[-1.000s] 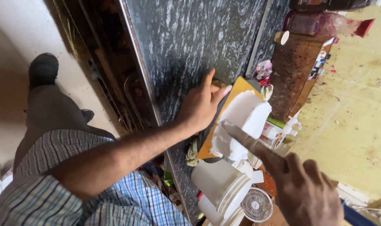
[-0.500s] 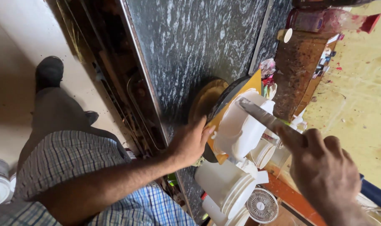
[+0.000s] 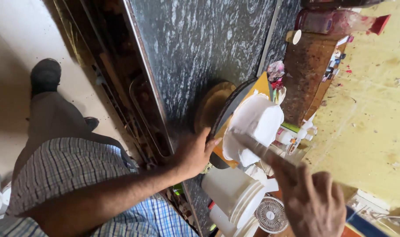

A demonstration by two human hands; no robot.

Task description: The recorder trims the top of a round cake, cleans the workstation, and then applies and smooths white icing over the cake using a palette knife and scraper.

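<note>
A white frosted cake (image 3: pixel 258 119) sits on a yellow board (image 3: pixel 261 83), which rests on a dark round turntable (image 3: pixel 228 109) over a round wooden disc (image 3: pixel 211 105). My left hand (image 3: pixel 193 152) grips the turntable's near rim, fingertips at its edge. My right hand (image 3: pixel 313 199) is closed around the handle of a long flat spatula (image 3: pixel 252 147). The blurred blade lies against the near side of the cake.
All of this stands on a dark marbled counter (image 3: pixel 200 48). Stacked white tubs (image 3: pixel 235 193) and a small white fan (image 3: pixel 270 215) sit close to my right hand. Small bottles (image 3: pixel 296 136), a brown wooden shelf (image 3: pixel 307 74) and a red-capped bottle (image 3: pixel 336 22) line the yellow wall (image 3: pixel 371 109).
My left hand slid from the cake's far side back along the turntable rim toward my body. My right hand and the spatula stayed against the cake.
</note>
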